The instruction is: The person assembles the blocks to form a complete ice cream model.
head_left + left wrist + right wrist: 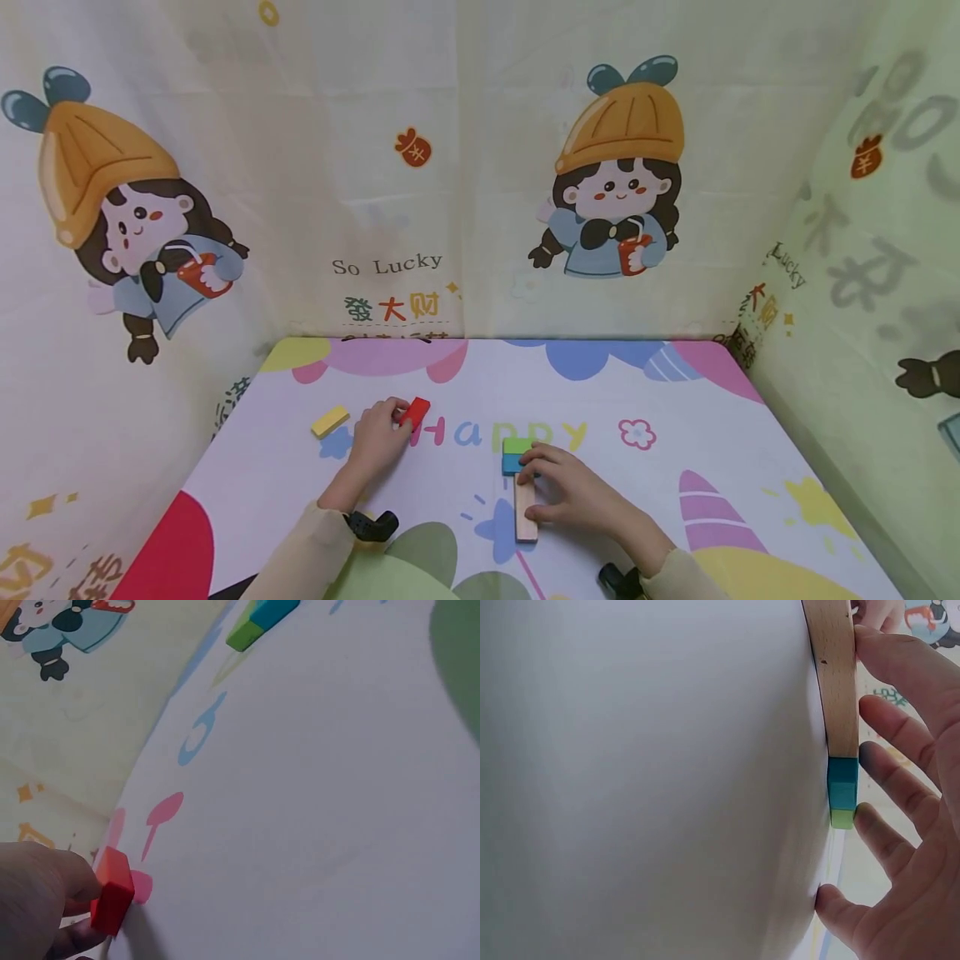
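1. We are seeing a red block (416, 412) at the fingertips of the left hand (377, 437), where it is slanting above or upon the bench (262, 467); we are not managing to tell whether its underside is touching.
2. The left fingers are pinching this block, their gap standing narrow, at about the block's own breadth.
3. A yellow block (330, 422) is lying to the left of the left hand, near but apart from it.
4. Beneath the fingers of the right hand (573, 487) we are observing a wooden block (523, 496), its length running toward the person. A blue block (512, 464) is adjoining its far end, and a green block (517, 445) is lying against the blue one's far side, both set crosswise.
5. The right fingers are standing wide apart: the thumb is touching the wooden block toward its near end, while the others are reaching the row's farther part, their exact contacts remaining unclear to us.
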The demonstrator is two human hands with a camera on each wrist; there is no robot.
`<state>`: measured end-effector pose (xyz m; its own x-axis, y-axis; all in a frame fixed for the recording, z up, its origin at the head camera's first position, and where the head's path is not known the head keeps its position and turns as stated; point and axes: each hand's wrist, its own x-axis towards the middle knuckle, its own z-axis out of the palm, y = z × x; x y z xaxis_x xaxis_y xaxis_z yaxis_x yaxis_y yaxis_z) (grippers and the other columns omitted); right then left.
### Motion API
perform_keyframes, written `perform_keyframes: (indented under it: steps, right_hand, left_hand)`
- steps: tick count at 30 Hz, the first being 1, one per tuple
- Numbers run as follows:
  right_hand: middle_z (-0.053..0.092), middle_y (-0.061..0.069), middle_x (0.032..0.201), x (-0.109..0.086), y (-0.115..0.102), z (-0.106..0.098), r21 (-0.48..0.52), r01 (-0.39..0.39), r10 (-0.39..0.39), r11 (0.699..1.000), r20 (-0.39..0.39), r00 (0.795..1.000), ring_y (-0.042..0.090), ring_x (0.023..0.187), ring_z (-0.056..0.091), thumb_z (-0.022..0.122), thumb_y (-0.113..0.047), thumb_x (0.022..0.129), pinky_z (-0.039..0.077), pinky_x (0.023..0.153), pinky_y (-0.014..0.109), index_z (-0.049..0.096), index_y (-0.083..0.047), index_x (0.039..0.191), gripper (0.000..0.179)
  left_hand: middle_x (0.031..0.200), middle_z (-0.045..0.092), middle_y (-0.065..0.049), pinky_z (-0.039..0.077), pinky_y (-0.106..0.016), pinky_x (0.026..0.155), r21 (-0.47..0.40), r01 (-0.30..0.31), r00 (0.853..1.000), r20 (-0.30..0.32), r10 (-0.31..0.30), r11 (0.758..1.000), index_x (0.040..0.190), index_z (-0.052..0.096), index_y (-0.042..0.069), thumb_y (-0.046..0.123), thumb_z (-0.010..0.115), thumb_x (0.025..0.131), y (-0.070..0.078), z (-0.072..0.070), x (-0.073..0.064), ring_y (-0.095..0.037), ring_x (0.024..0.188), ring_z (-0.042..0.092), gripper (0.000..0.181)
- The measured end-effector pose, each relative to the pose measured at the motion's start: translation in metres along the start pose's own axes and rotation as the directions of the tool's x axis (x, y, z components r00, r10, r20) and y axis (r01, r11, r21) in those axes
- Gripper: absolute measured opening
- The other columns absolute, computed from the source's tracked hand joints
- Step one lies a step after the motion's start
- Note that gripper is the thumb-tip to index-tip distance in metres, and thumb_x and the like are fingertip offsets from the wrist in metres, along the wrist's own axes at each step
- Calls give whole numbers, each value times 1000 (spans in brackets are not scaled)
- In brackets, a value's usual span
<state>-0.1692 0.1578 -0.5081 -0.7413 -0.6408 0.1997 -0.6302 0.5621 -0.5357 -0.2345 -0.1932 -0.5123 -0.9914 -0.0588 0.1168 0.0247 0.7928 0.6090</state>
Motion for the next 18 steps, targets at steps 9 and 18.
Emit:
perform_keyframes:
  steps: [9,18]
  right_hand:
    - [63,-1,132,1,-1,1,-6,-18,18,1000,5,1000,25,132,55,87,-28,83,43,113,49,69,-23,108,31]
    - [63,1,131,-1,-1,1,8,8,-8,1000,-12,1000,27,131,54,86,-28,84,45,111,50,69,-21,108,30]
  left_hand:
    - [104,65,-11,50,-50,84,35,-37,999,-4,38,999,127,69,11,18,71,95,8,9,-1,-27,96,56,33]
    - [100,64,-10,48,-44,79,37,-63,998,-14,64,997,127,74,15,18,69,96,19,19,3,-26,93,54,31]
